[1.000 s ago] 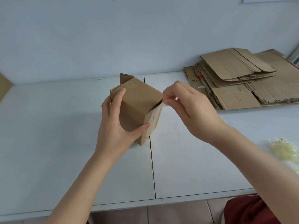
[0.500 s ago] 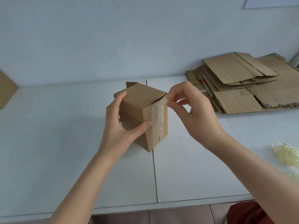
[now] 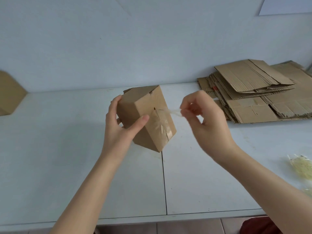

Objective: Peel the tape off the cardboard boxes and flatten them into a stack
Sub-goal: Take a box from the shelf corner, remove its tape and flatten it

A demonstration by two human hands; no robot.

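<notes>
Holding the brown cardboard box (image 3: 145, 119) tilted, the left hand (image 3: 118, 125) grips it; the right hand (image 3: 206, 122) pinches shiny clear tape (image 3: 170, 112).

The small brown cardboard box (image 3: 145, 119) is tilted, lower corner toward the white table. A strip of clear tape (image 3: 163, 123) runs along its seam, one end lifted off rightward. Flattened brown cardboard sheets (image 3: 256, 92) lie stacked at far right.

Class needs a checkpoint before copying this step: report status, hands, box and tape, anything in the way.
Left hand grips box. Right hand fingers pinch tape, half peeled. Flattened stack far right. Nothing in the way.
</notes>
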